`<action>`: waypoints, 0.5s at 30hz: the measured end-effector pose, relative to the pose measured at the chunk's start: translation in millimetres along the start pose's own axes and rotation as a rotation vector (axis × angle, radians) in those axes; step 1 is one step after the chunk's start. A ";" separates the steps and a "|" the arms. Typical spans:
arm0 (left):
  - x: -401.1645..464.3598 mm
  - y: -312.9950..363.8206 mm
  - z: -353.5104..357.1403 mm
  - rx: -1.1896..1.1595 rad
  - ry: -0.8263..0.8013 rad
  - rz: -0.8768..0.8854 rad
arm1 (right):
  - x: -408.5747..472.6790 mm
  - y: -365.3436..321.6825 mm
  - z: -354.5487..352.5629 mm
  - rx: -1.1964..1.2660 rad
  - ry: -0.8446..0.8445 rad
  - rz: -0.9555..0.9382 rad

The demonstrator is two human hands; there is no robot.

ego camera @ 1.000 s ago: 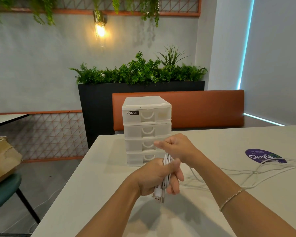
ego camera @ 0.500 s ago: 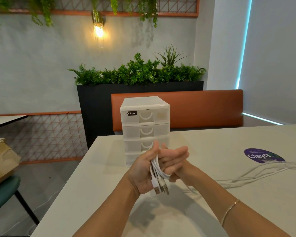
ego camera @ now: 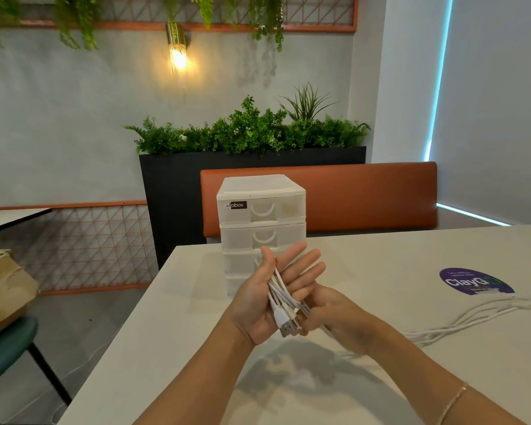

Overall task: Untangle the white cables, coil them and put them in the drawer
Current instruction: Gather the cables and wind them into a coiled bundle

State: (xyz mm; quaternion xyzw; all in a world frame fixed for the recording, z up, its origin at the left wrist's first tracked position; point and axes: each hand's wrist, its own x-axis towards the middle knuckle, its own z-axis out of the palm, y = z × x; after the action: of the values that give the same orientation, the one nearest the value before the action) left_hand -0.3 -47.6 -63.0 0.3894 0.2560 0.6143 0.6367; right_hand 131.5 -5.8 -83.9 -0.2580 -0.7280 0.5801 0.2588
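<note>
My left hand is held palm up above the table, fingers straight and spread. A bundle of white cables lies across its palm, with USB plugs hanging at the wrist end. Just right of and below it, my right hand has its fingers curled round the cable strands under the left hand. The rest of the white cables trails loose over the table to the right edge. A white plastic drawer unit stands behind my hands with its visible drawers closed; its lower drawers are partly hidden.
The pale table carries a purple round sticker at the right. An orange bench and a black planter stand behind it. Left of the table are a cardboard box and a green chair.
My left hand has opened from a fist round the bundle to a flat palm. My right hand has gone from above the left hand to below it, carrying the cable round.
</note>
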 end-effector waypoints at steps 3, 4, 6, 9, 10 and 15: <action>0.6 -1.2 -2.3 0.111 0.010 -0.017 | -2.4 2.5 -2.1 -0.034 0.086 -0.036; 0.6 -0.7 -2.9 0.144 0.011 -0.017 | -3.4 1.1 -0.4 -0.108 0.220 -0.075; 0.9 -0.1 -4.9 0.204 0.016 -0.018 | -7.3 -4.4 3.6 -0.313 0.541 -0.200; 2.1 -2.6 -6.8 0.296 0.017 -0.029 | -7.9 -12.1 9.0 -0.660 0.695 -0.414; 2.3 -4.0 -6.7 0.325 0.011 -0.037 | -7.8 -14.4 11.8 -0.737 0.654 -0.423; 2.1 -5.2 -7.5 0.379 -0.018 -0.066 | -6.9 -18.9 19.2 -0.874 0.551 -0.391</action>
State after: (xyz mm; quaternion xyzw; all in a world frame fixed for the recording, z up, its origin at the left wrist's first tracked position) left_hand -3.1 -43.9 -71.1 0.4994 0.3738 0.5304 0.5741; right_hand 122.1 -27.8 -69.7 -0.3437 -0.8406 0.0761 0.4117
